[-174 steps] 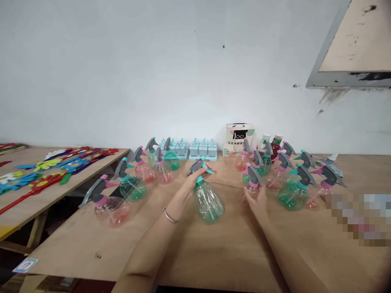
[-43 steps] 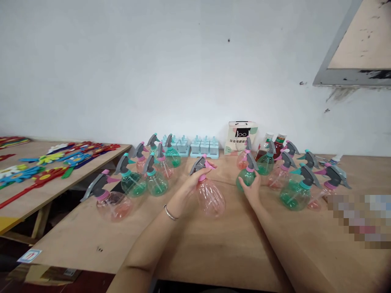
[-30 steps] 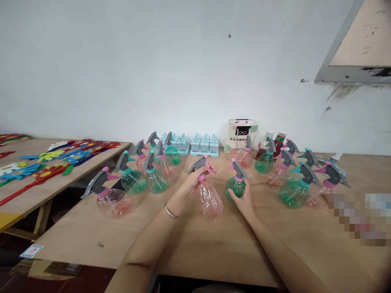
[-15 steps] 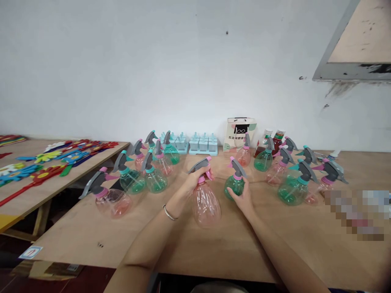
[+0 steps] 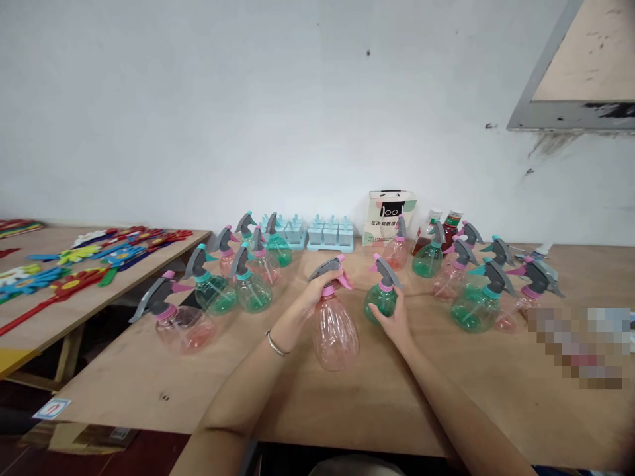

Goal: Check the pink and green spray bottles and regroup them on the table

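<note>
2 translucent sprayers, pink bottle [image 5: 333,334] and green bottle [image 5: 381,303], have grey triggers.

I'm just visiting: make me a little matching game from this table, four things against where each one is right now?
1 middle pink spray bottle
2 green spray bottle right of it
3 pale blue moulds
4 coloured flower shapes

A on the side table
B against the back wall
C gripped at its neck by the left hand
D cupped by the right hand

Pairs: 1-C, 2-D, 3-B, 4-A

left hand [image 5: 308,299] now on pink bottle [image 5: 335,334], green bottle [image 5: 381,301] nearer
</note>
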A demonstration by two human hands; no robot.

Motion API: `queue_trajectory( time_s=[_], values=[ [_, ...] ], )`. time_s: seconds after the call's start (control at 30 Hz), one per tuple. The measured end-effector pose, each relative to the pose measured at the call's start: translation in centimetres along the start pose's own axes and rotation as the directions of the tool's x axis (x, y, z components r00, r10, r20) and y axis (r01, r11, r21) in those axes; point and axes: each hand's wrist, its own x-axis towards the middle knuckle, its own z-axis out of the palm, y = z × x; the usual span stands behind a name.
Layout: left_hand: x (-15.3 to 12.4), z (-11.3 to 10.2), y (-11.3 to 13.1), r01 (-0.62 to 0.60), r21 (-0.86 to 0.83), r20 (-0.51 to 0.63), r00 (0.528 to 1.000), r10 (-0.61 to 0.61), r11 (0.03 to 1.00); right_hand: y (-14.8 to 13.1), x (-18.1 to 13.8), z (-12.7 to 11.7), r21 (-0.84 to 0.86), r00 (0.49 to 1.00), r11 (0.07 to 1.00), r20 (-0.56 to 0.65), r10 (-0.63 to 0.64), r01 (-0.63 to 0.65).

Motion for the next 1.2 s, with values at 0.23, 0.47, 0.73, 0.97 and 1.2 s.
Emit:
queue_trajectory(
  time_s=[0.23, 0.47, 0.73, 0.97, 1.2],
  values=[
    [0.1, 0.0, -0.3, 0.020, -0.018, -0.108, 0.994, -0.022, 1.000, 0.0, 0.0, 0.0, 0.006, 1.000, 1.000, 0.010, -0.003, 0.003],
    [0.2, 0.0, -0.6, -0.112, 0.008, 0.018, 0.994, 0.112, 0.994, -0.1, 0.0, -0.1, 0.008, 1.000, 1.000, 0.006, 0.004, -0.004],
    [-0.1, 0.1, -0.9, -0.143, 0.140, -0.059, 0.987, 0.152, 0.980, -0.1, 0.0, -0.1, -0.002, 1.000, 1.000, 0.004, 0.019, -0.019],
    [-1.7, -1.9, 0.2, -0.175, 0.375, -0.046, 0.977, 0.206, 0.910, 0.3, 0.1, 0.0, -0.019, 1.000, 1.000, 0.002, 0.016, -0.016],
    [-7.2, -9.6, 0.4, -0.008, 0.553, -0.551, 0.747, 0.373, 0.833, 0.7, 0.1, 0.2, 0.007, 1.000, 1.000, -0.008, 0.012, -0.012]
  ],
)
